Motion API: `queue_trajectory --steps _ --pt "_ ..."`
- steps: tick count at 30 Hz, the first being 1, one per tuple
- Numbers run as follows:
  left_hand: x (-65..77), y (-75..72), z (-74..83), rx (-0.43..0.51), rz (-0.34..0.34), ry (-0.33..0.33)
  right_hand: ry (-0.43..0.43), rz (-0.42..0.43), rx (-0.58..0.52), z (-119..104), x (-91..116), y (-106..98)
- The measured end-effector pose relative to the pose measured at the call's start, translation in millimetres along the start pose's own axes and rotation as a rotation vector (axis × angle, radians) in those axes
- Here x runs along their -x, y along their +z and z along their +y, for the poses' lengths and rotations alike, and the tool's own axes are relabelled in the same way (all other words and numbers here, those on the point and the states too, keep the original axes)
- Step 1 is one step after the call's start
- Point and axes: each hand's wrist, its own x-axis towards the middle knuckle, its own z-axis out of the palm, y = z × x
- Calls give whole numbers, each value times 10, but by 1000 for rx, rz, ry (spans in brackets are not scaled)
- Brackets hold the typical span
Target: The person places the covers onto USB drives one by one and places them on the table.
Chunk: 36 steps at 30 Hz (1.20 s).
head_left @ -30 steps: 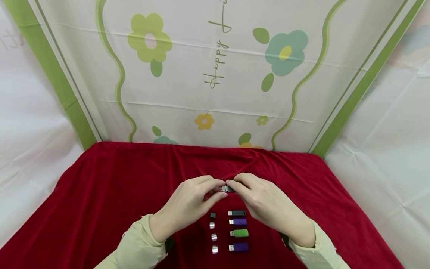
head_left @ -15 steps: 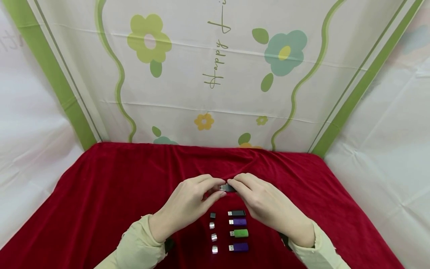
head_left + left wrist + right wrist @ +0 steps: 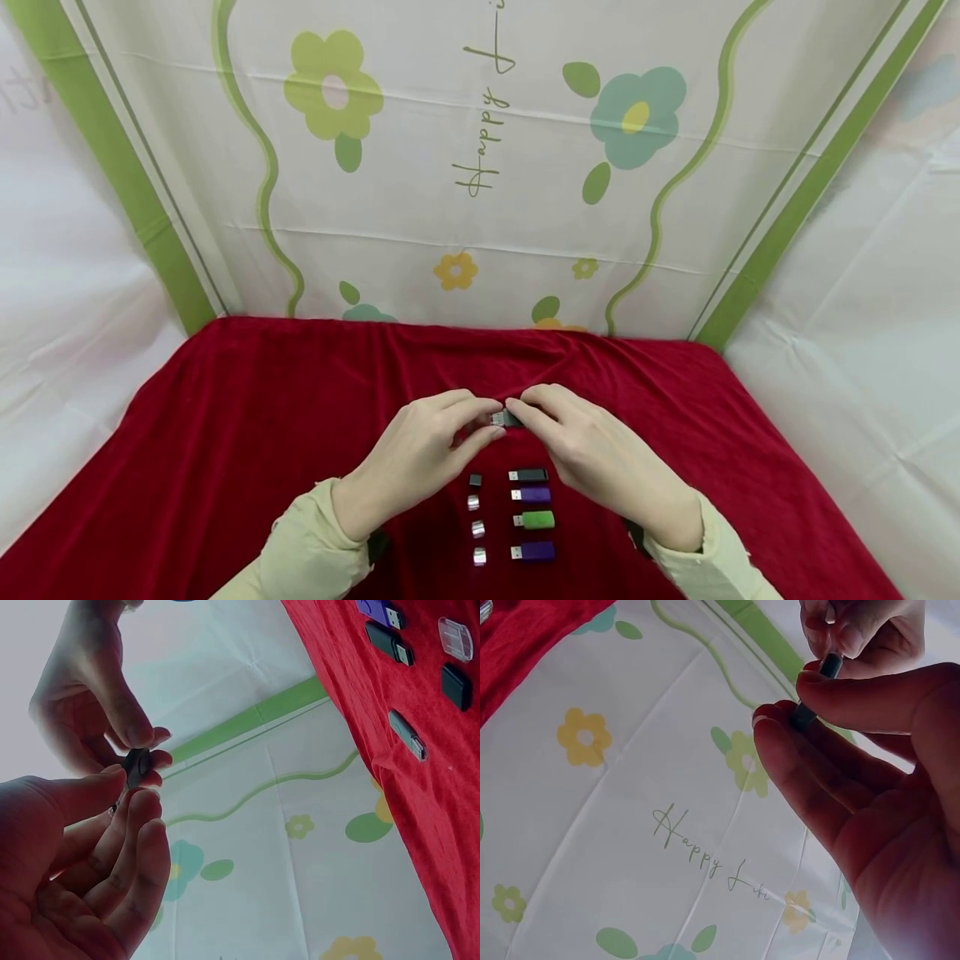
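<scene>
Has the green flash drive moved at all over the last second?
No. In the head view, the green flash drive lies at the same spot on the red cloth, with no visible shift.

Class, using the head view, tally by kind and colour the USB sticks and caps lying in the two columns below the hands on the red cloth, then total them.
Flat black USB stick with metal plug: 1
Flat purple USB sticks: 2
Flat green USB stick: 1
Small black rectangular cap: 1
Small shiny, pale caps: 3
Total: 8
</scene>
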Motion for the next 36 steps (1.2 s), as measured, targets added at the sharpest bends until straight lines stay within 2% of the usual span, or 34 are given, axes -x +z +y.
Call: queue_trajectory --steps 9,19,26,31,36 --pt "0 -12 -4 -9 -5 -1 -41 73 1 41 -9 17" --pt "-6 -23 15 12 -7 8 -2 57 -29 35 -1 20" --pt "-13 -24 33 17 0 18 -5 39 -33 28 10 7" --pt "-8 -26 30 25 1 17 -24 58 -24 27 15 0" --pt "-7 -30 28 65 -6 13 -31 53 -22 14 18 -18"
